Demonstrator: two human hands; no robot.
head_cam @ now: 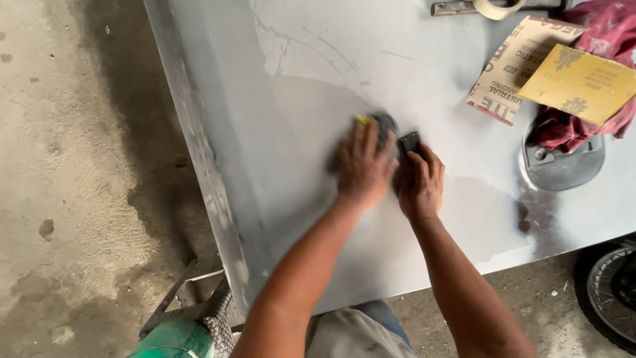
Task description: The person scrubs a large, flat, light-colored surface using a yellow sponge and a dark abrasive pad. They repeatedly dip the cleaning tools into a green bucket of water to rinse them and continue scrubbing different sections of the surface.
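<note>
The work in hand is the sanding of a large grey primed body panel [298, 66], a sheet-metal piece with a recessed handle pocket [563, 166] near its right edge, lying flat and filling most of the view. Judging by the surface, the job looks partly done: a broad patch around the hands, running toward the near edge, is dull, even and slightly darker, as if rubbed or wetted, while the far left area carries pale curved scratch marks and a lighter blotch that seem unworked. The left edge of the panel shows bare, mottled metal. I would guess the far and right portions are left to do.

The left hand [363, 166] lies flat near the middle of the panel, fingers together and pressed down on a dark blurred pad [384, 123] with a touch of yellow at its far side; the blur suggests rubbing. The right hand [419, 182] sits just beside it, touching, fingers curled and pinching a small dark block [410, 141] against the surface.

At the far right corner rest two sandpaper sheets, a tan one [513, 73] printed side up and a yellow one [580, 83] overlapping it, on a red rag [606, 33] that partly covers the handle pocket. A roll of masking tape [498, 6] lies at the far edge. Below the near edge are a green object [175, 339] on the concrete floor [66, 166] and a wheel [613, 292] at right
</note>
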